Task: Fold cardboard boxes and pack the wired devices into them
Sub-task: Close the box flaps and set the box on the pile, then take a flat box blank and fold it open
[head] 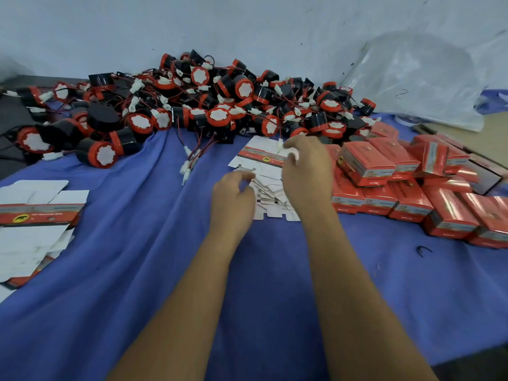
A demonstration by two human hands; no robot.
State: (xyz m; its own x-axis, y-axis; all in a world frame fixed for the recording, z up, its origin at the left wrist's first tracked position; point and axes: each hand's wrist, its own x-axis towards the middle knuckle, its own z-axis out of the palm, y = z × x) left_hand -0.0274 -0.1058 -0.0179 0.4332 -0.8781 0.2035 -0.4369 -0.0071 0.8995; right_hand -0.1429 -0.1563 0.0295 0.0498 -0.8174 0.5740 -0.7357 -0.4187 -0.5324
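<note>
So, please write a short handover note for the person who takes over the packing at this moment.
Left hand: fingers curled at the near edge of the flat box blanks, apparently picking one up.
Right hand: fingers curled on the same stack, farther back.
Second stack of blanks lies at the far left on the blue cloth.
Wired devices: a large loose pile at the back, unpacked.
Done: many closed red boxes stacked on the right.
Left: fold a blank, insert a device, close, repeat.

Packing workshop: heaped wired devices (192, 105), stacked red boxes (412, 188).
</note>
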